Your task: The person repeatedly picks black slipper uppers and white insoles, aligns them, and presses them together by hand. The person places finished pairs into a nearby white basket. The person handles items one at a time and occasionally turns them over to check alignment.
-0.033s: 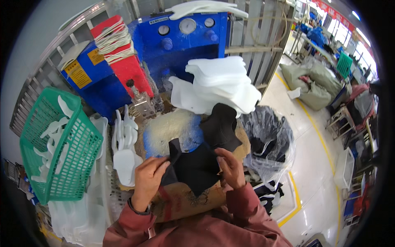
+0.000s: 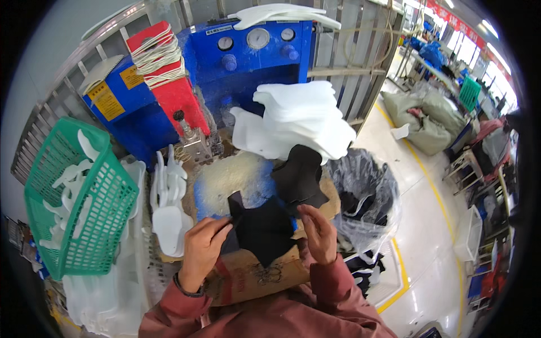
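Black soft piece (image 2: 260, 228) lay over the counter (image 2: 248, 276) near the body, left hand (image 2: 204, 248) pinched its left edge in a tight grip, right hand (image 2: 319, 234) touched its right side, fingers half curled, both wrists bent inward.

Wearer's clothing and hands — seen from above

Long-sleeved top of dull brick-red fabric (image 2: 265, 321), softly creased across the chest and shoulders; both sleeves run to the wrists, the cuffs slightly gathered. Left hand (image 2: 204, 249) bare, no glove — a dark band, like a bracelet or watch strap (image 2: 189, 289), circles the wrist just above the cuff. Right hand (image 2: 319, 233) bare, ungloved, no ring or band visible.
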{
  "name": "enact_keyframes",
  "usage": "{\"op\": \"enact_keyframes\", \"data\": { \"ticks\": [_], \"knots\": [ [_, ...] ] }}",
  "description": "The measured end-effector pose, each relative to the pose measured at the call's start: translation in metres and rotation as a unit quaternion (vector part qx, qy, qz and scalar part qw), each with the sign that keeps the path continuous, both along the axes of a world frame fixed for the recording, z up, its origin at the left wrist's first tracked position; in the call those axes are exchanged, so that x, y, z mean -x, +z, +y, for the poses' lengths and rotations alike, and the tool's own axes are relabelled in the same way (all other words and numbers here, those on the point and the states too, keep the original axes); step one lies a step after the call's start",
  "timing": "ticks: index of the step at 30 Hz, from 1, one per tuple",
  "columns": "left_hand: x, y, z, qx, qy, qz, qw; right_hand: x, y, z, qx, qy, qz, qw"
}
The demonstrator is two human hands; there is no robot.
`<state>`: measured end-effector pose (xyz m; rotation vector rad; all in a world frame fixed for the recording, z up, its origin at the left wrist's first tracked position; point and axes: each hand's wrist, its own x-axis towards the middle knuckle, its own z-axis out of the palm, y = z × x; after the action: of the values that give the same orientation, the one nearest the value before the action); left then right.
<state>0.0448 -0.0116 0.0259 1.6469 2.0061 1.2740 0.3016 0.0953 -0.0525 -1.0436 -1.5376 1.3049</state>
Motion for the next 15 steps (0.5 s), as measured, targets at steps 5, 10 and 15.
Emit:
{"op": "enact_keyframes", "data": {
  "ticks": [5,10,15],
  "knots": [
    [-0.007,0.012,0.003,-0.019,-0.113,-0.006,0.993,0.026,0.023,-0.030,0.200,0.246,0.177,0.932],
    [0.004,0.005,-0.004,0.061,-0.181,-0.124,0.974,0.084,-0.042,-0.036,0.426,0.235,0.396,0.779],
    [0.026,-0.007,-0.009,0.175,-0.202,-0.215,0.939,0.106,-0.043,-0.044,0.397,0.313,0.455,0.733]
  ]
}}
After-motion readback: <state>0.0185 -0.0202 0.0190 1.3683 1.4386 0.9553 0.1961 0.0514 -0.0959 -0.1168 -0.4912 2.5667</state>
